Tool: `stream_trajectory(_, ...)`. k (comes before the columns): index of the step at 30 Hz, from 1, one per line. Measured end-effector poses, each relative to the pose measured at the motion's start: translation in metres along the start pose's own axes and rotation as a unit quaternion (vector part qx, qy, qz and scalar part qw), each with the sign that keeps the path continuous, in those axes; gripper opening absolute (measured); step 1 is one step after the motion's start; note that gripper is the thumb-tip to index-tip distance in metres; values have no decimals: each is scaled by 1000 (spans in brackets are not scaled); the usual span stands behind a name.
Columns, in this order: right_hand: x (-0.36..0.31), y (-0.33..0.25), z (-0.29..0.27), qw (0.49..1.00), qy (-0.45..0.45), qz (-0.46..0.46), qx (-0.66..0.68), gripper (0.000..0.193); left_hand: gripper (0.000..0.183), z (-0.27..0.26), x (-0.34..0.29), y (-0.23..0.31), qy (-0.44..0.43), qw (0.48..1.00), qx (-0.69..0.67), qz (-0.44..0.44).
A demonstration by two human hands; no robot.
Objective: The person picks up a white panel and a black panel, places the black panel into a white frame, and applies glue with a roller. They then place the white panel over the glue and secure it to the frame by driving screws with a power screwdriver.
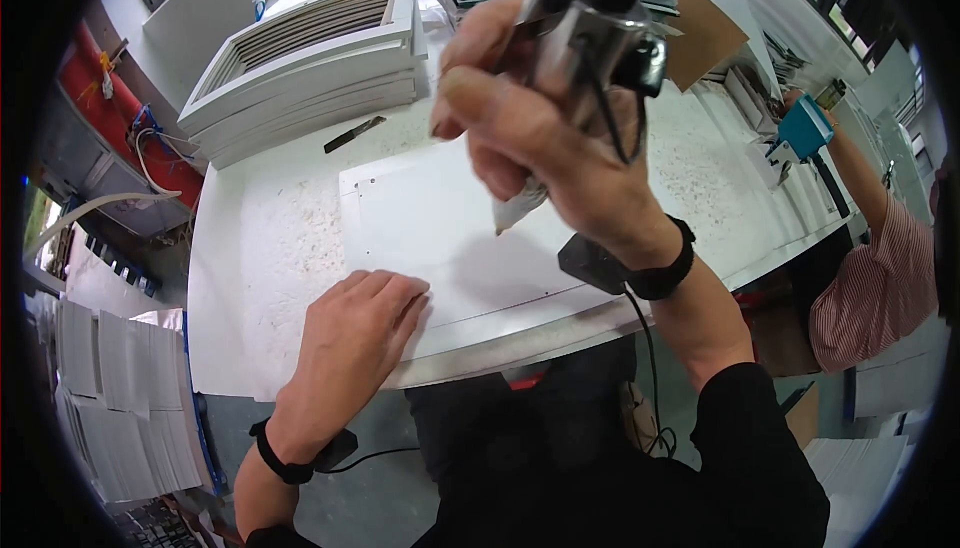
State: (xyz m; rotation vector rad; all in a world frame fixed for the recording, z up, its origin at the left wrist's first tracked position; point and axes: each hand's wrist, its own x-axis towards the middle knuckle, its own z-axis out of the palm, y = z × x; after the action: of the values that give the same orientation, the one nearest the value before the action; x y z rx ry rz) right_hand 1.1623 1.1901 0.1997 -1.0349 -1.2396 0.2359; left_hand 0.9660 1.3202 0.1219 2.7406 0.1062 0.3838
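Note:
My right hand [550,138] is wrapped round a silver and black sealant gun [600,38], raised above the table. Its white tapered nozzle [515,210] points down over a flat white panel [430,228]. From this view I cannot tell whether the tip touches it. A few small dark spots or holes show near the panel's edges. My left hand [360,323] lies palm down at the panel's near left corner, fingers stretched out and holding nothing. Some of the panel is hidden behind my right hand and the gun.
Stacked white louvred frames [310,78] stand at the back left, with a dark flat blade [355,135] before them. Pale crumbs lie on the white table [260,318]. At right, a co-worker's arm [860,173] reaches to a teal tool [803,128]. Cables hang from my wrist bands.

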Motion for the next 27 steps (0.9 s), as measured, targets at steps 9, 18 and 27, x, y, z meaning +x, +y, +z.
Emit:
stream_trajectory(9,-27,-3,-111,978,199,17,54,16,20,67,148,22,-13,994,-50,92)
stream_trajectory(18,-44,12,-127,973,220,18,73,14,6,99,166,18,-14,991,27,133)
stream_trajectory(27,-37,8,-105,985,170,10,38,19,11,108,159,-1,0,978,126,165)
